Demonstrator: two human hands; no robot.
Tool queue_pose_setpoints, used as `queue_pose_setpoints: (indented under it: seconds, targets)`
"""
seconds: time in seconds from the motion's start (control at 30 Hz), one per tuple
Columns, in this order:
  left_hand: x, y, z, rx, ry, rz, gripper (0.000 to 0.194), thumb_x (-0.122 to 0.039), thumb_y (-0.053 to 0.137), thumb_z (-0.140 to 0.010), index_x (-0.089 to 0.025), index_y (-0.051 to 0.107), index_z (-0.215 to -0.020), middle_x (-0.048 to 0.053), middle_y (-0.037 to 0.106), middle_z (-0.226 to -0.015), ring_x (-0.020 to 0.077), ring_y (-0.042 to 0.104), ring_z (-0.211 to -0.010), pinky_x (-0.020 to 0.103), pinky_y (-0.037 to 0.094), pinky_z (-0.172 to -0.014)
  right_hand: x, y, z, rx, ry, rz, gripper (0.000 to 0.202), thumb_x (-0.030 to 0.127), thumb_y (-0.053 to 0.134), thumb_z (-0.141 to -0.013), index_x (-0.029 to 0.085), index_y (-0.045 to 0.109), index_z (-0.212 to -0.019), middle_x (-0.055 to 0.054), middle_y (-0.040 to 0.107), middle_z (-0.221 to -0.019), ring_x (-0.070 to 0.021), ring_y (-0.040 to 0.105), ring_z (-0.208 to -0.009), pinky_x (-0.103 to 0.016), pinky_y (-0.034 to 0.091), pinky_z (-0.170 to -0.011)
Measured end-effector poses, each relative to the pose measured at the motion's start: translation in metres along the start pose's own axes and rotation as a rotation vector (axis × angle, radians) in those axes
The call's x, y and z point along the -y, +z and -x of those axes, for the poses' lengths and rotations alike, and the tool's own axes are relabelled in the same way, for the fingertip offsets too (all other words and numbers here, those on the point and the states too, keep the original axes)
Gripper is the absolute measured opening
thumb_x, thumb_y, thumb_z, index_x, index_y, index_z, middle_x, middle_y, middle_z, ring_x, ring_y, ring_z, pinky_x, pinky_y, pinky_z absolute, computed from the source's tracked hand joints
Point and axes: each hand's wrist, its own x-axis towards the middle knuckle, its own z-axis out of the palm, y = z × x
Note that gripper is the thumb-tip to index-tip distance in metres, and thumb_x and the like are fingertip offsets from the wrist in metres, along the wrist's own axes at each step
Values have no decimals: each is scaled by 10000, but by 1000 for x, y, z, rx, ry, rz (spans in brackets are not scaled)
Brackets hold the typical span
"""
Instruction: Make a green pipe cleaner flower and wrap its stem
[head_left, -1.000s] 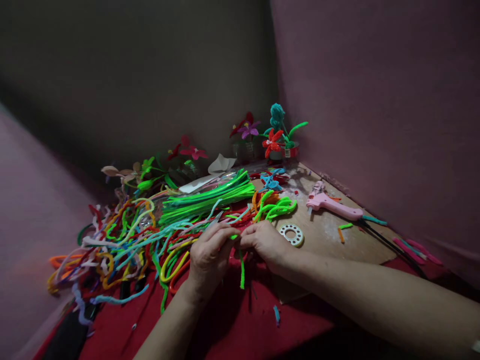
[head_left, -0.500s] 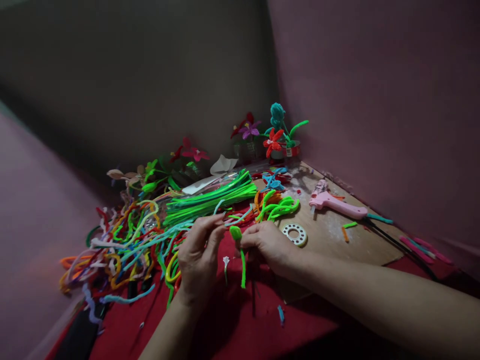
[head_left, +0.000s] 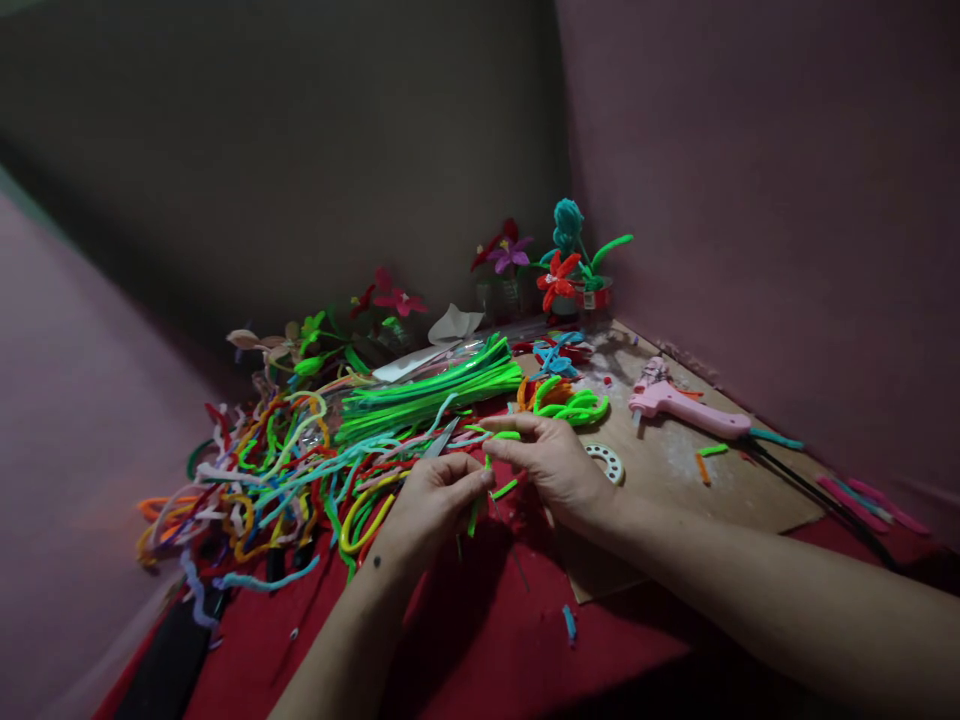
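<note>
My left hand (head_left: 442,495) pinches a bent bright green pipe cleaner (head_left: 506,490) between thumb and fingertips over the red cloth. Close on its right, my right hand (head_left: 559,465) has its thumb and fingers on the upper part of the same green piece. Green ends stick out above, between and below the fingers, and how they join is partly hidden. A thin dark wire (head_left: 523,572) hangs beneath the hands. Behind my left hand, a pointed grey blade (head_left: 442,438) shows among the pipe cleaners.
Tangled coloured pipe cleaners (head_left: 255,480) and a green bundle (head_left: 435,390) spread left and behind. On the brown board (head_left: 675,500) lie a pink glue gun (head_left: 690,408) with a black cord and a round white holed disc (head_left: 604,462). Pipe-cleaner flowers (head_left: 556,280) stand at the back.
My left hand has moved right and closed on the green pipe cleaner. The upright green piece now appears bent, with ends pointing several ways. The view has shifted slightly.
</note>
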Motion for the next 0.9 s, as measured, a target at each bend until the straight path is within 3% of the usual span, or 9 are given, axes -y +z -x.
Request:
queue_pose_setpoints:
  seconds: [0.1, 0.23, 0.4, 0.6, 0.9]
  targets:
    - [-2, 1, 1, 41, -19, 15, 315, -404, 656, -657, -141, 509, -567, -68, 395, -423, 25, 274, -358, 174, 162, -366, 3, -3, -4, -43, -163, 199, 122, 266, 645, -697, 160, 706, -699, -14, 622, -699, -132, 546, -724, -263, 403, -703]
    - [0, 5, 0, 0, 25, 73, 326, -426, 651, -659, -148, 498, -583, -82, 349, -431, 27, 256, -365, 177, 161, -369, 1, -5, -5, 16, -136, 217, 171, 292, 614, -725, 152, 711, -712, -9, 595, -635, -127, 520, -651, -271, 401, -660]
    - [2, 4, -2, -51, 56, -35, 350, -410, 601, -702, -147, 473, -509, -68, 363, -381, 31, 242, -343, 192, 146, -365, 6, -2, -1, 32, -200, 346, 161, 201, 657, -664, 167, 718, -808, -29, 641, -787, -148, 555, -769, -284, 404, -749]
    - [4, -7, -5, 57, -26, 18, 317, -370, 641, -659, -144, 483, -503, -67, 373, -374, 33, 245, -342, 205, 132, -375, 8, 0, 0, -1, -50, 361, 155, 251, 615, -698, 131, 661, -610, 24, 556, -500, -104, 481, -512, -250, 382, -563]
    - [4, -7, -6, 31, 19, -34, 297, -364, 632, -677, -136, 513, -528, -59, 404, -392, 41, 277, -353, 198, 168, -375, 3, -3, -4, -84, -127, 384, 182, 286, 588, -717, 125, 639, -650, 29, 534, -520, -85, 440, -477, -225, 354, -500]
